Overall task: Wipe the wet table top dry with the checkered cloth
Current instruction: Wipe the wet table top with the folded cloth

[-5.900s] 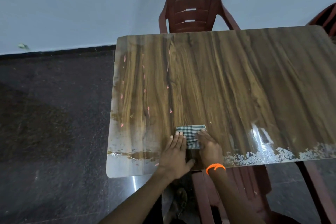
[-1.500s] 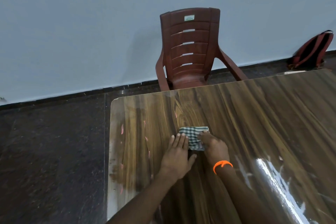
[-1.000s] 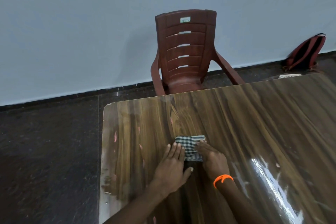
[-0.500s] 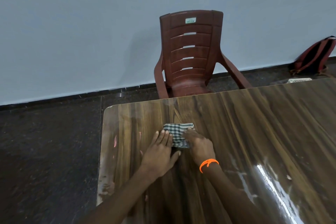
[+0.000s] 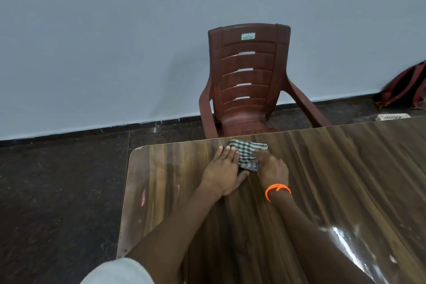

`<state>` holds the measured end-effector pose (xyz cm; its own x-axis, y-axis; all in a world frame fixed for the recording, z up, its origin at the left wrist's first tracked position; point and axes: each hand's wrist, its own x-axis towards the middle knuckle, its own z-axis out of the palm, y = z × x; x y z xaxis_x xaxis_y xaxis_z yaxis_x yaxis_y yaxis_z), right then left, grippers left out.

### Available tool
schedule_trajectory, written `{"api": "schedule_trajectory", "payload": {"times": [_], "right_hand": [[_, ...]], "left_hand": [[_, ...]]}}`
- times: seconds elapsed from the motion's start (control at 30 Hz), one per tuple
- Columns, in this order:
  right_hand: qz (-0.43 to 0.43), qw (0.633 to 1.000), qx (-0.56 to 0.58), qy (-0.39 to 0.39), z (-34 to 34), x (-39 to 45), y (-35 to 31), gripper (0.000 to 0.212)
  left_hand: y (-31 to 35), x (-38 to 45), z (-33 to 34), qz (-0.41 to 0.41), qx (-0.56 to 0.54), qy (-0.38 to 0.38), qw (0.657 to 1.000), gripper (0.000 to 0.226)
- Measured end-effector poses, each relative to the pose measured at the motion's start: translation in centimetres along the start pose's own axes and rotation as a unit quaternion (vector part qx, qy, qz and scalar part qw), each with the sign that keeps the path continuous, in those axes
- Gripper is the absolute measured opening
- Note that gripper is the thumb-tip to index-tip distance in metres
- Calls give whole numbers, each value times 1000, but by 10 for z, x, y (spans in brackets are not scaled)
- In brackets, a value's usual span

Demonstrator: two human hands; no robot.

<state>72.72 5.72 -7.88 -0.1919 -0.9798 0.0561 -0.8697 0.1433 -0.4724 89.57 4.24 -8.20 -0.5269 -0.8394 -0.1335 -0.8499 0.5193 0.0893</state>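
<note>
Cloth (image 5: pixel 247 153) — folded, checkered — lies at the desk's (image 5: pixel 345 168) far edge, pressed flat under both hands: left hand (image 5: pixel 224 169) spread on its left side, right hand (image 5: pixel 272 166) on its right, orange band (image 5: pixel 277 189) at the wrist. Behind stands a chair (image 5: pixel 247 85) — label reads "DELUX".

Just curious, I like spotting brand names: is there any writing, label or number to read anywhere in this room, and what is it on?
"DELUX": on a small pale sticker at the top of the brown plastic chair backrest.
A smaller line above that word is too small to read.
No other text shows.
</note>
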Motion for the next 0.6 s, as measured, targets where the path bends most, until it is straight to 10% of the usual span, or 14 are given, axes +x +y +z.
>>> {"api": "schedule_trajectory", "payload": {"times": [0.6], "right_hand": [[-119, 989, -19, -82, 23, -33, -29, 40]], "left_hand": [[-15, -89, 0, -61, -23, -5, 998, 95]]}}
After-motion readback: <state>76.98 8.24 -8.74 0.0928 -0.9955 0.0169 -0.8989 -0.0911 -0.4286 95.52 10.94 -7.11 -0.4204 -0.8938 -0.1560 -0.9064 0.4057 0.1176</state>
